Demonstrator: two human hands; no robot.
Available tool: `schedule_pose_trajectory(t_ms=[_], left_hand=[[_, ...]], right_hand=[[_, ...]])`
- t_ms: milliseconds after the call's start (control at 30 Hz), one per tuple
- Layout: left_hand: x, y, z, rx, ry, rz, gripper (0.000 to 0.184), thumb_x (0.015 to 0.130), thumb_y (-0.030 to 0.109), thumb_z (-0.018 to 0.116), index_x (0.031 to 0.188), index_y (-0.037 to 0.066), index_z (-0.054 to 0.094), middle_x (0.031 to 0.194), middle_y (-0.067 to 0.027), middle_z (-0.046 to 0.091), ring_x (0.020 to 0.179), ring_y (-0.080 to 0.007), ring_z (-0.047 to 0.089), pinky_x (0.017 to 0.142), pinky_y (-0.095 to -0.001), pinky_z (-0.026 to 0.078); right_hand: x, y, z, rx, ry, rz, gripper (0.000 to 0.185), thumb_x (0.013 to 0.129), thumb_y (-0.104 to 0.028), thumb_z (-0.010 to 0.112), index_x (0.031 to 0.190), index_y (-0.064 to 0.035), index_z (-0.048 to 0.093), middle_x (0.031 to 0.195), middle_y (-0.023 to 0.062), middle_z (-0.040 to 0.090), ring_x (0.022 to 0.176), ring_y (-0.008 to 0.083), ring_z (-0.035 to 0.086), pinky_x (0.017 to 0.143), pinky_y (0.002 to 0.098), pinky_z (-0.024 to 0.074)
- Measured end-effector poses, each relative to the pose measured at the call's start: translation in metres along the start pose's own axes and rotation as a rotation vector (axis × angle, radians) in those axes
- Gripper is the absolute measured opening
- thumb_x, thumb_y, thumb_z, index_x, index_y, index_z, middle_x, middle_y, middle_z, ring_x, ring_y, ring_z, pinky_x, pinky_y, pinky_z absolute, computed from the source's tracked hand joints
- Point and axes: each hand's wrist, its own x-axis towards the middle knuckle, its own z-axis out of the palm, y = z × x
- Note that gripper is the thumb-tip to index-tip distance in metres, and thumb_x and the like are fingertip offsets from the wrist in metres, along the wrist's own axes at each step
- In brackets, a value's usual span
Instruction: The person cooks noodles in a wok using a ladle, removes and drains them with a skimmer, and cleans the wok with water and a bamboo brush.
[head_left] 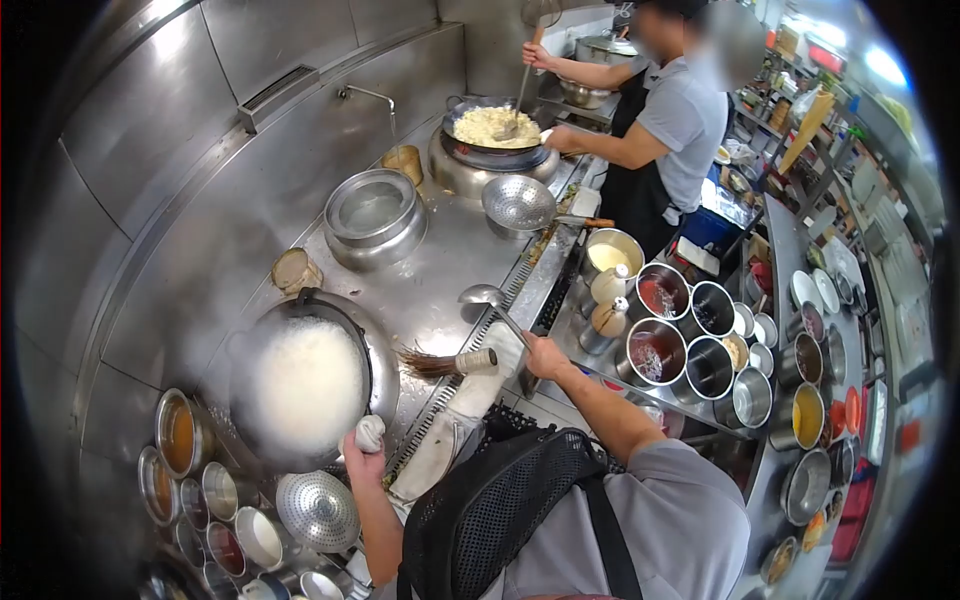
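My left hand [362, 462] is closed on a bunched white cloth [370, 433] at the near rim of a wok [362, 345]. Pale, foamy liquid [308, 380] fills that wok, and steam blurs its left side. In my right hand [546, 357] is the handle of a ladle [482, 295], fingers wrapped round it. The ladle's bowl is over the steel stove top, near the slotted drain. A bristle wok brush [447, 363] lies between my hands, beside a long pale cloth [470, 400].
A co-worker [665, 130] stirs food in another wok [495, 125] at the far burner. A strainer [520, 203] rests nearer, beside a round metal pot [373, 215]. Sauce pots [657, 350] crowd the right counter; several containers [180, 435] and a perforated skimmer [318, 510] stand at lower left.
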Motion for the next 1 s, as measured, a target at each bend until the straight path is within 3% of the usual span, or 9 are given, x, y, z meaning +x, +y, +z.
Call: schedule_pose_trajectory(t_ms=[200, 367, 733, 1000], left_hand=[[0.001, -0.001, -0.004, 0.004, 0.007, -0.015, 0.028, 0.090, 0.024, 0.062, 0.114, 0.010, 0.061, 0.112, -0.0040, 0.067, 0.100, -0.0207, 0.064, 0.080, -0.0376, 0.053], [0.000, -0.003, -0.001, 0.036, 0.004, 0.002, 0.031, 0.088, 0.028, 0.064, 0.116, 0.013, 0.061, 0.114, -0.0012, 0.066, 0.104, -0.0187, 0.061, 0.082, -0.0369, 0.050], [-0.002, -0.003, 0.004, 0.073, 0.103, 0.027, 0.036, 0.086, 0.032, 0.064, 0.118, 0.016, 0.061, 0.115, 0.0001, 0.063, 0.102, -0.0191, 0.058, 0.078, -0.0362, 0.046], [0.003, -0.001, -0.001, 0.132, 0.132, 0.039, 0.037, 0.087, 0.037, 0.060, 0.118, 0.018, 0.061, 0.116, 0.0001, 0.062, 0.104, -0.0196, 0.056, 0.078, -0.0377, 0.046]], right_hand=[[-0.022, 0.006, 0.022, -0.199, -0.006, 0.065, 0.066, 0.082, -0.007, 0.050, 0.147, -0.0129, 0.039, 0.104, 0.0322, 0.066, 0.097, 0.0479, 0.066, 0.089, 0.0551, 0.0524], [-0.031, -0.003, 0.021, -0.202, -0.090, 0.134, 0.067, 0.085, -0.009, 0.051, 0.150, -0.0142, 0.036, 0.116, 0.0313, 0.061, 0.107, 0.0468, 0.062, 0.092, 0.0510, 0.0520], [-0.026, 0.016, 0.000, -0.173, -0.166, 0.068, 0.066, 0.085, -0.005, 0.047, 0.149, -0.0098, 0.035, 0.111, 0.0317, 0.063, 0.105, 0.0466, 0.063, 0.090, 0.0520, 0.0523], [-0.023, 0.035, 0.000, -0.154, -0.176, 0.037, 0.068, 0.087, -0.007, 0.044, 0.153, -0.0172, 0.031, 0.112, 0.0328, 0.062, 0.102, 0.0487, 0.063, 0.090, 0.0541, 0.0514]])
